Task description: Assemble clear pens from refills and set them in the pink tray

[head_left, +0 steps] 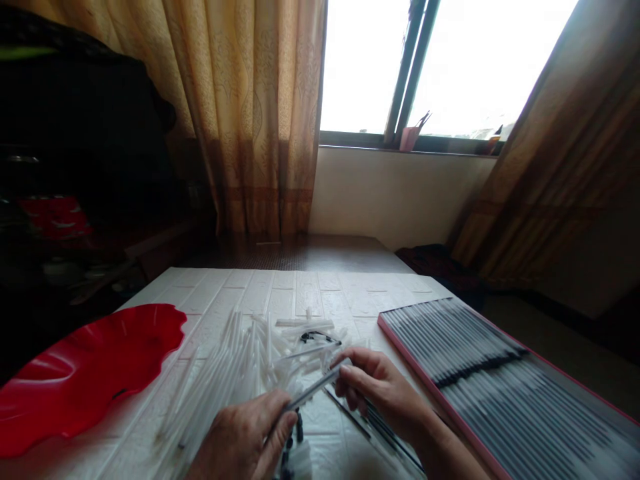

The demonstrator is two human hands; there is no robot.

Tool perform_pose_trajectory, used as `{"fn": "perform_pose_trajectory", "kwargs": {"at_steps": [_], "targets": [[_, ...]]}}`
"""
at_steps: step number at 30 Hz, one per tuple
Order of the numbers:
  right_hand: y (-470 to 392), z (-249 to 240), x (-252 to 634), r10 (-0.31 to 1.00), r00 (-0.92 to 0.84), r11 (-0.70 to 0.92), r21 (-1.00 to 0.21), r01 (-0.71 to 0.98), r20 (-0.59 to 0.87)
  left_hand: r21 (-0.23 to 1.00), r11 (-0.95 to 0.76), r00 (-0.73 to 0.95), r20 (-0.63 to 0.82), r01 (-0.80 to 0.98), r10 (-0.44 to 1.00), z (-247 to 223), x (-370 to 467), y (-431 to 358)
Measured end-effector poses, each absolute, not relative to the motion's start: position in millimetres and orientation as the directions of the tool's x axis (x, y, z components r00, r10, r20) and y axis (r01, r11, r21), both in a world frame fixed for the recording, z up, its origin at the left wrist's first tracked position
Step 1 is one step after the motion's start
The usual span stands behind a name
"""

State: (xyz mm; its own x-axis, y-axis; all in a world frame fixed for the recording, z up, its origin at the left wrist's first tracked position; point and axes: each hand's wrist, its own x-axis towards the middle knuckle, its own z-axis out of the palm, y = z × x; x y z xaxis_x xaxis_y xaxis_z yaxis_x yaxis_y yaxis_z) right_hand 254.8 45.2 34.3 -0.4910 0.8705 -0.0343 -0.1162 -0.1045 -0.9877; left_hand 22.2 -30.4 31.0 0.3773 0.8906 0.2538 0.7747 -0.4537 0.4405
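Note:
A slim, translucent pen tube [316, 389] with a greyish core slants up to the right between my two hands. My left hand [247, 430] has its thumb and fingers closed on the lower end. At the upper end, my right hand [377, 383] pinches the tube between thumb and fingers. Beneath and left of my hands lies a loose heap of clear plastic tubes [240, 363]. Small black parts [320, 338] rest on the heap, with more black pieces [299, 427] just below the held tube. Thin dark rods [350, 417] lie under my right hand.
To the right stands a pink-edged tray [400, 347] filled with rows of dark-cored tubes. A red scalloped dish [95, 373] is at the left. The white brick-patterned tabletop [320, 287] ends before a dark surface [300, 250], below curtains [250, 120] and a window.

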Motion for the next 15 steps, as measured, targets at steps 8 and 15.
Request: {"fn": "perform_pose_trajectory", "kwargs": {"at_steps": [8, 15], "targets": [[40, 31, 235, 0.837, -0.548, -0.097, -0.982, -0.163, 0.008, 0.427, -0.5, 0.414, 0.284, 0.753, 0.865, 29, 26, -28], [49, 61, 249, 0.937, -0.344, 0.041, -0.997, -0.062, 0.059, 0.409, -0.551, 0.368, 0.444, 0.728, 0.817, 15, 12, -21]]}}
